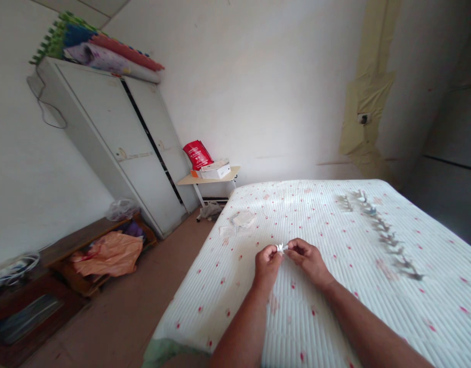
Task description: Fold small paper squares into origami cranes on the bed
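A small white piece (281, 248), too small to make out in detail, is pinched between my two hands above the white bedspread with red dots (258, 286). My left hand (268, 260) has its fingers closed on the left end of the piece. From the right, my right hand (306, 258) grips the other end with thumb and fingertips. A row of small greyish objects (388, 237), blurred, lies on the right part of the bed. Pale flat items, perhaps cloth or gloves (243, 220), rest near the bed's left edge.
At the far left stand a grey cabinet (101, 117) with rolled mats on top and a low wooden unit holding an orange bag (108, 253). A small table (187, 179) beyond the bed bears a red bag (197, 155) and a white box (216, 171).
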`<state>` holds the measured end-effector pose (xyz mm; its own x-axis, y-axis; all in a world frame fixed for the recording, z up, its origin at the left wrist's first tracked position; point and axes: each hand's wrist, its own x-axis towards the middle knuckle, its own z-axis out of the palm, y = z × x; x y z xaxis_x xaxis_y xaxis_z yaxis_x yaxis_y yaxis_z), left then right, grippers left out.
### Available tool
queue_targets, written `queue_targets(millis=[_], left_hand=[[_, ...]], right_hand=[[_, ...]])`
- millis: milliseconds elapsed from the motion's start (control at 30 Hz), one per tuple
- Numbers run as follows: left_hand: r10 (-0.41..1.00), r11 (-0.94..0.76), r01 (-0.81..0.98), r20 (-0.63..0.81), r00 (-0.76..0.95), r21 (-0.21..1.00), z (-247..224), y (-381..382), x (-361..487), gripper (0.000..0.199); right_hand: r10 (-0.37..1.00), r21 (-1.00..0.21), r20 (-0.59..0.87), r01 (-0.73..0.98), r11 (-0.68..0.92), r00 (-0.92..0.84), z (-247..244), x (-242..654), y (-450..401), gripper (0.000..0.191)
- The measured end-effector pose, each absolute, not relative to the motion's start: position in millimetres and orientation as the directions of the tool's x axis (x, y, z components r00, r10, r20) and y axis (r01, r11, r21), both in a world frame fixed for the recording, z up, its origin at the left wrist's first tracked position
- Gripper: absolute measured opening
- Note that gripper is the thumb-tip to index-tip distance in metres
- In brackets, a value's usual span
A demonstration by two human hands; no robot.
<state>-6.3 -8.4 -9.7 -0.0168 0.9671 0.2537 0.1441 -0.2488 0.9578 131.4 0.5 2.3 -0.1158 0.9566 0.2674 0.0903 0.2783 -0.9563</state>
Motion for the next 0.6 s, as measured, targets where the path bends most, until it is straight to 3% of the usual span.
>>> queue_targets(millis=[333,600], left_hand=[[0.971,-0.238,0.138,0.237,0.021,0.961,-10.6,-10.5,-5.2,0.016],[0.986,-0.162,0.008,0.162,0.045,0.987,-1.6,-13.3,-6.1,0.016]], right_hand=[[0.932,-0.911,0.331,0.208,0.356,-0.148,0.2,134.0,0.5,0.019],[0.799,-0.710,0.568,0.374,0.597,-0.196,4.8,133.9,-3.5,0.016]])
